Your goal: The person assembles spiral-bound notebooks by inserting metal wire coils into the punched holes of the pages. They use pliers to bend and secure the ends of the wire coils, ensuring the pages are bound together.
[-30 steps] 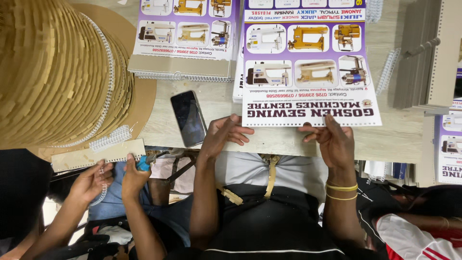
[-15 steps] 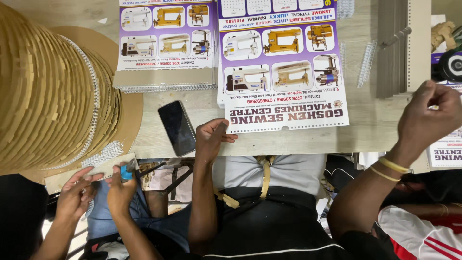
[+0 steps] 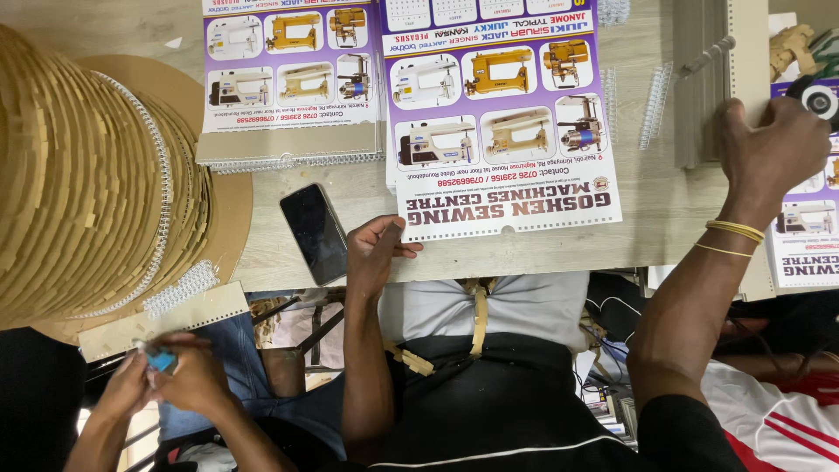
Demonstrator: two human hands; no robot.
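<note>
Printed calendar sheet (image 3: 502,122), purple-bordered with sewing-machine pictures, lies flat on the wooden table (image 3: 664,236), its bottom edge close to the table's near edge. Left hand (image 3: 377,249) rests at the sheet's lower left corner, fingers loosely curled, fingertips touching the paper edge; not gripping. Right hand (image 3: 773,144) is far out to the right, fingers spread and pressed down on the stack of grey card strips (image 3: 712,79) beside a second calendar sheet (image 3: 808,236); open, palm down, whether it pinches anything cannot be told.

Surroundings: dark phone (image 3: 315,232) lies face up just left of the left hand, apart from it. Behind the phone, a bound stack of calendars (image 3: 293,87) with its wire spine toward the near side. Loose white wire binding combs (image 3: 655,105) lie between the central sheet and the card strips. A large spool of binding wire (image 3: 87,175) on brown card fills the left side. At lower left another person's two hands (image 3: 166,376) hold a small blue object against a punched card strip (image 3: 162,319).

Change from half a second ago: right hand has travelled further right and up onto the strips; left hand stays at the corner.
</note>
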